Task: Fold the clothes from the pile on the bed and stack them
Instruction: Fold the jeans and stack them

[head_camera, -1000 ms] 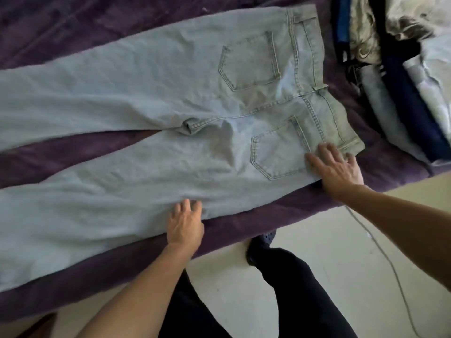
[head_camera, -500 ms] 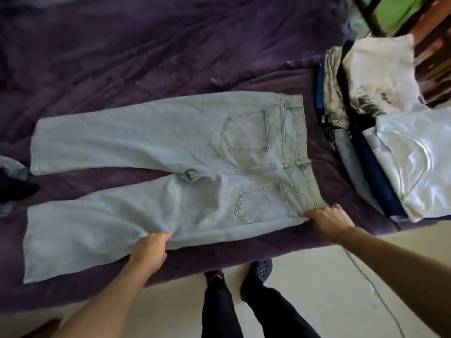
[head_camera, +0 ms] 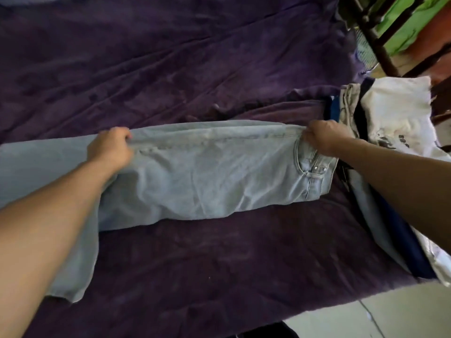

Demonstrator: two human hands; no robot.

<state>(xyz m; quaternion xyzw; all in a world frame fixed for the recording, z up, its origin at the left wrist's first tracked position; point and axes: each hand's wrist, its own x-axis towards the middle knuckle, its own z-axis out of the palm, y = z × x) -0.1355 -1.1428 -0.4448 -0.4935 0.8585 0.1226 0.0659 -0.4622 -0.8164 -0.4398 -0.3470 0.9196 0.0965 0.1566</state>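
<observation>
L hand [head_camera: 109,150], R hand [head_camera: 324,136] grip jeans [head_camera: 207,176] at far edge, mid-frame. Print on shirt [head_camera: 400,113] at right: unreadable. Purple bed [head_camera: 170,57] stretches across upper frame.

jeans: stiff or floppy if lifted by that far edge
Likely floppy: the jeans wrinkle and sag between the left hand and right hand. Beyond the left hand, they would probably hang down. Pushed, they'd probably bunch on the purple blanket.

so the jeans [head_camera: 207,176] run off the left edge and duck under the left forearm [head_camera: 48,215], fingertips of the left hand [head_camera: 109,150] and right hand [head_camera: 324,137] are buried in the denim, and the print on the white shirt [head_camera: 400,111] is too blurry to read.
</observation>
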